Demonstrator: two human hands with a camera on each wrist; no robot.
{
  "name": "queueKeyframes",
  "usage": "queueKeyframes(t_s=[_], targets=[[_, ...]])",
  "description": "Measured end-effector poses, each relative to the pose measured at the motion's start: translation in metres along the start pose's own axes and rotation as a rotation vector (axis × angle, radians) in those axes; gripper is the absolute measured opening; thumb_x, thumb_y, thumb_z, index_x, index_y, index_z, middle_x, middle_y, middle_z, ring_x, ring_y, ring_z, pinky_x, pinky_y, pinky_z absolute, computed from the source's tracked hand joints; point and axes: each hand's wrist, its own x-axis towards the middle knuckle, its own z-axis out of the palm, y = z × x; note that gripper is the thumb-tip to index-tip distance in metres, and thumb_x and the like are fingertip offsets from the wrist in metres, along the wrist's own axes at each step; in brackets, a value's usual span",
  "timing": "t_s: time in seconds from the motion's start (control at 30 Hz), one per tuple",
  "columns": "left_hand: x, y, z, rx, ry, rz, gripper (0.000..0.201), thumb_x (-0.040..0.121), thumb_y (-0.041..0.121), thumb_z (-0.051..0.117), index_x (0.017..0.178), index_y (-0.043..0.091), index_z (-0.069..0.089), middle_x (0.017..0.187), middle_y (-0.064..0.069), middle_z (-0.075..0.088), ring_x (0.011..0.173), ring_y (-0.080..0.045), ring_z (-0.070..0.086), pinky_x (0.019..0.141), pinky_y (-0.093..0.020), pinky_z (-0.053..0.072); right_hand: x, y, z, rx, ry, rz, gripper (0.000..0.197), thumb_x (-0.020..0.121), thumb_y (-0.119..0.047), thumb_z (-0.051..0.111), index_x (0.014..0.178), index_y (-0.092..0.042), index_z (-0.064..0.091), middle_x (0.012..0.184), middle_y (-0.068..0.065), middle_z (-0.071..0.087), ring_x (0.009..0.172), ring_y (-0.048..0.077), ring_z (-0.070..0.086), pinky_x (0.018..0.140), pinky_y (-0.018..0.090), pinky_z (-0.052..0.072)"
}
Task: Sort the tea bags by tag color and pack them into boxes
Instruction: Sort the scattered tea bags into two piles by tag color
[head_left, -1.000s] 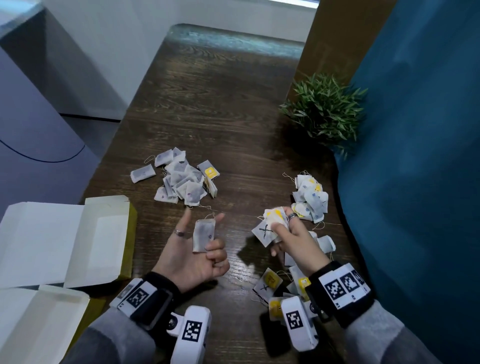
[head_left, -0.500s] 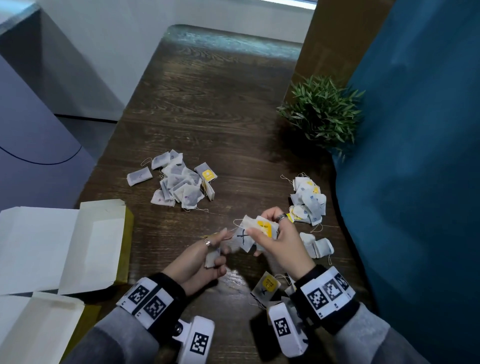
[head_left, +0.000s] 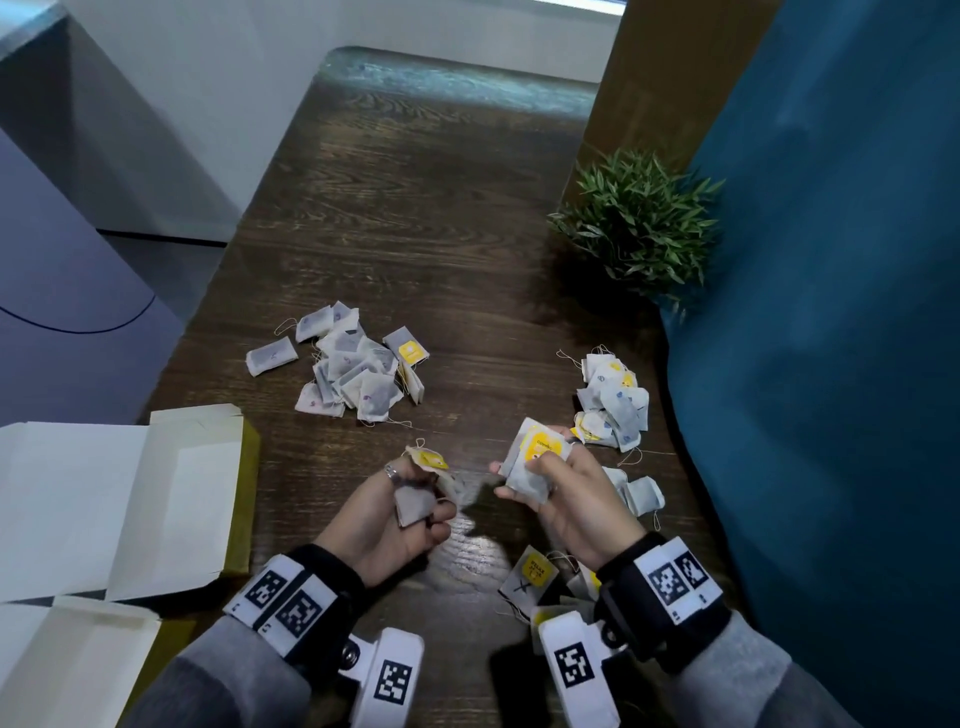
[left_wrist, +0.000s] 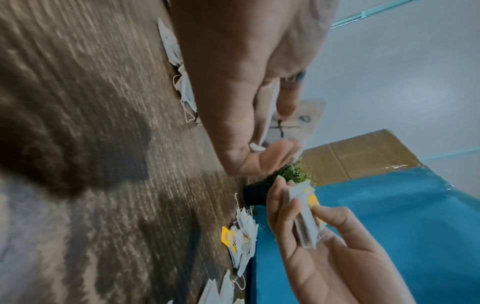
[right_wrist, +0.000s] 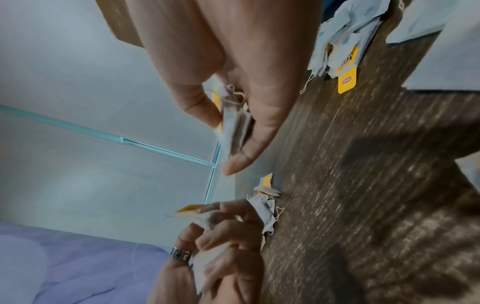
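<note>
My left hand (head_left: 415, 493) grips tea bags (head_left: 414, 506) above the table, one with a yellow tag (head_left: 434, 460) sticking up by the forefinger. My right hand (head_left: 540, 475) holds a small stack of tea bags (head_left: 532, 457), a yellow tag on top, thumb pressed on it. In the right wrist view the stack (right_wrist: 235, 123) is pinched between thumb and fingers. A pile of tea bags (head_left: 348, 369) lies at centre left, another pile (head_left: 613, 400) with yellow tags lies to the right. More bags (head_left: 530, 577) lie under my right wrist.
Two open white and yellow boxes (head_left: 130, 499) (head_left: 67, 660) sit at the left table edge. A small potted plant (head_left: 639, 223) stands at the back right beside a blue panel (head_left: 831, 364). A brown cardboard board (head_left: 660, 88) leans behind it.
My hands came together, then drew apart. My left hand now holds a yellow-tagged bag along with the bag it held. The right hand's stack now shows a yellow tag on top.
</note>
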Motion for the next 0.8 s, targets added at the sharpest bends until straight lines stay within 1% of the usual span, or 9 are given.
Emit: queueKeyframes(t_s=[0.07,0.13,0.2,0.27,0.33,0.47,0.6,0.7,0.8], targets=[[0.001,0.002,0.000,-0.037,-0.006,-0.008,0.022,0.072,0.033,0.057,0.075,0.012,0.051,0.075,-0.011,0.058,0.050,-0.019,0.050,0.042,-0.023,0.038,-0.002,0.000,0.000,-0.010,-0.044,0.021,0.029,0.090,0.011,0.032,0.111,-0.007,0.043,0.099,0.015,0.057,0.088,0.027,0.068,0.062,0.032,0.058],[0.000,0.003,0.001,-0.051,-0.059,-0.019,0.038,0.057,0.043,0.078,0.069,0.014,0.056,0.074,-0.012,0.060,0.059,-0.025,0.059,0.045,-0.026,0.045,-0.004,0.000,0.000,-0.051,-0.072,0.003,0.033,0.088,0.014,0.032,0.113,-0.004,0.045,0.098,0.013,0.058,0.087,0.023,0.065,0.065,0.030,0.057],[0.000,0.003,0.000,-0.062,-0.106,-0.011,0.048,0.039,0.035,0.089,0.069,0.015,0.056,0.074,-0.011,0.061,0.069,-0.029,0.065,0.054,-0.032,0.053,-0.006,0.000,0.003,-0.110,-0.093,-0.044,0.034,0.088,0.016,0.033,0.110,-0.002,0.052,0.093,0.008,0.061,0.087,0.018,0.060,0.071,0.028,0.057],[0.002,0.003,-0.001,-0.065,-0.122,0.000,0.055,0.031,0.017,0.087,0.076,0.014,0.055,0.073,-0.011,0.058,0.072,-0.029,0.066,0.062,-0.038,0.057,-0.006,0.000,0.006,-0.126,-0.107,-0.095,0.034,0.088,0.015,0.036,0.107,-0.003,0.057,0.090,0.000,0.066,0.087,0.015,0.063,0.076,0.026,0.056],[0.005,0.002,-0.002,-0.089,-0.163,-0.014,0.057,0.030,0.007,0.081,0.083,0.011,0.059,0.076,-0.012,0.058,0.071,-0.028,0.064,0.068,-0.043,0.058,-0.005,0.002,0.009,-0.100,-0.113,-0.128,0.032,0.088,0.013,0.041,0.110,-0.004,0.058,0.087,0.003,0.065,0.088,0.019,0.064,0.078,0.027,0.056],[0.010,0.001,-0.005,-0.126,-0.172,-0.024,0.064,0.027,0.005,0.080,0.090,0.003,0.072,0.090,-0.021,0.067,0.074,-0.030,0.068,0.074,-0.048,0.056,-0.004,0.007,0.015,-0.112,-0.080,-0.224,0.024,0.087,0.011,0.047,0.101,-0.006,0.056,0.084,0.001,0.066,0.078,0.013,0.066,0.070,0.024,0.055],[0.011,0.001,-0.006,-0.104,-0.195,-0.039,0.063,0.034,0.008,0.084,0.097,0.004,0.073,0.107,-0.023,0.068,0.091,-0.035,0.068,0.082,-0.049,0.053,-0.006,0.005,0.021,-0.459,-0.096,-0.447,0.022,0.083,0.014,0.056,0.084,-0.007,0.051,0.070,-0.008,0.065,0.062,-0.005,0.060,0.057,0.006,0.044],[0.008,0.002,-0.002,-0.103,-0.193,-0.033,0.058,0.039,0.013,0.088,0.094,0.003,0.074,0.103,-0.021,0.069,0.089,-0.033,0.069,0.082,-0.048,0.052,-0.002,0.015,0.017,-0.710,-0.164,-0.633,0.027,0.075,0.015,0.064,0.075,-0.012,0.061,0.086,0.000,0.067,0.092,0.009,0.065,0.080,0.024,0.050],[0.008,0.003,-0.001,-0.061,-0.161,0.036,0.050,0.064,0.011,0.076,0.111,0.000,0.064,0.109,-0.020,0.065,0.096,-0.027,0.066,0.084,-0.039,0.054,-0.001,0.024,0.013,-0.827,-0.263,-0.731,0.016,0.074,0.004,0.070,0.063,-0.006,0.066,0.100,0.007,0.065,0.105,0.019,0.063,0.089,0.036,0.050]])
